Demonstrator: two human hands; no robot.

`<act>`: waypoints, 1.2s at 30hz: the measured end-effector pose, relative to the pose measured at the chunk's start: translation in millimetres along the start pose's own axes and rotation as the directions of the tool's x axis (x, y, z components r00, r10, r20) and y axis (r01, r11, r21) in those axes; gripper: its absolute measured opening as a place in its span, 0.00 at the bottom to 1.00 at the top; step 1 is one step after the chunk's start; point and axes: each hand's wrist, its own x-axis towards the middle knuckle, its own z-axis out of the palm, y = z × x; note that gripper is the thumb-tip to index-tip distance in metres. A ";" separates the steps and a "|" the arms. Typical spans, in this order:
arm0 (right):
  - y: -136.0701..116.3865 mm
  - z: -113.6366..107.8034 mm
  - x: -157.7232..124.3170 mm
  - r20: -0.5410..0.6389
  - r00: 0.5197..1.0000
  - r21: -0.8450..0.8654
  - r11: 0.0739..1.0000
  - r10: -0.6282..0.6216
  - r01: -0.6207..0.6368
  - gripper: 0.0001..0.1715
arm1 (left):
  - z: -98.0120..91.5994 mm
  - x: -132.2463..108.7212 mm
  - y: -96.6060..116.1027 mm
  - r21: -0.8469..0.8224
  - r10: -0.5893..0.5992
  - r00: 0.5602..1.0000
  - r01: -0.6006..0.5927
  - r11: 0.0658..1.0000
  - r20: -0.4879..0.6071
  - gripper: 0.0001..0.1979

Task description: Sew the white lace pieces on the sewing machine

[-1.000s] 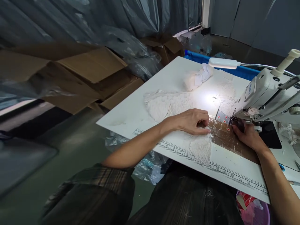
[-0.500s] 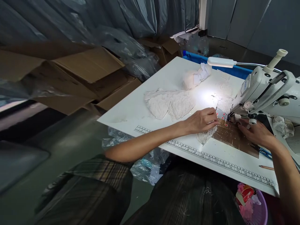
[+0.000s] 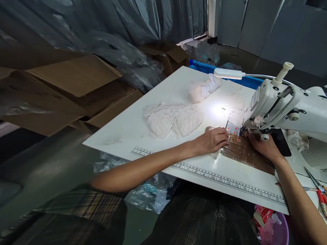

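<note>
My left hand (image 3: pixel 216 139) is closed, its fingers pinched on a piece of white lace fabric (image 3: pixel 217 153) at the left edge of the brown plate (image 3: pixel 251 156). Part of that lace shows below the hand. Close to the needle and presser foot (image 3: pixel 244 131) of the white sewing machine (image 3: pixel 263 102) is my right hand (image 3: pixel 265 146). The machine head covers its fingertips, so what they touch is hidden. Further left on the white table (image 3: pixel 120 136) lie flat white lace pieces (image 3: pixel 173 120).
A pale cloth bundle (image 3: pixel 203 89) lies at the back under the lamp (image 3: pixel 228 74). Red-handled scissors (image 3: pixel 321 200) are at the right edge. Below the table stands a purple basket (image 3: pixel 282 228) with scraps. Open cardboard boxes (image 3: pixel 76 76) fill the left side.
The view has turned slightly right, so the table and machine sit further left and scissors now show. Less lace hangs below my left hand, and some shows behind it. My right hand stays by the needle.
</note>
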 end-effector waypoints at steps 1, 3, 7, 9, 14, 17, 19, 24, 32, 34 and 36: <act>-3.9 -0.4 -3.3 0.007 1.000 -0.051 0.999 0.016 -0.015 0.16 | -1.0 0.1 0.1 -0.001 -0.002 1.000 0.002 1.000 0.008 0.12; -15.8 -1.4 -10.8 0.032 0.999 -0.108 0.994 0.038 -0.034 0.15 | -3.6 0.6 1.0 -0.019 -0.008 1.000 0.008 1.000 0.021 0.11; -45.5 0.1 -19.0 0.216 0.972 0.175 0.983 -0.097 0.060 0.17 | -8.7 3.1 3.8 -0.141 -0.038 0.999 0.043 0.989 0.036 0.09; -54.9 4.0 -17.3 0.273 0.952 0.302 0.952 -0.137 0.050 0.16 | -9.7 4.6 5.3 -0.215 -0.029 0.999 0.033 0.976 0.022 0.11; -58.0 14.7 -12.5 0.275 0.960 0.403 0.913 -0.052 -0.066 0.15 | -8.6 6.9 11.4 -0.307 -0.186 0.982 0.174 0.936 -0.009 0.07; -58.5 17.5 -14.7 0.279 0.959 0.422 0.904 -0.050 -0.075 0.15 | -7.8 7.5 14.4 -0.308 -0.314 0.949 0.301 0.903 0.007 0.04; -59.6 19.0 -16.4 0.250 0.968 0.424 0.902 -0.026 -0.086 0.15 | -7.8 7.8 15.4 -0.355 -0.362 0.932 0.348 0.868 0.029 0.06; -58.4 22.9 -17.0 0.213 0.976 0.462 0.876 0.041 -0.138 0.15 | -9.6 7.6 15.5 -0.441 -0.362 0.927 0.364 0.820 0.092 0.12; -57.7 25.3 -17.2 0.209 0.978 0.421 0.900 0.026 -0.114 0.14 | -4.2 6.0 13.0 -0.459 -0.281 0.959 0.266 0.848 0.036 0.14; -58.7 25.2 -16.8 0.200 0.979 0.412 0.904 0.030 -0.112 0.13 | -3.1 5.7 12.7 -0.440 -0.277 0.960 0.266 0.858 0.040 0.14; -59.9 24.9 -16.3 0.191 0.981 0.408 0.907 0.027 -0.105 0.13 | -2.7 5.6 12.5 -0.421 -0.281 0.958 0.276 0.864 0.051 0.15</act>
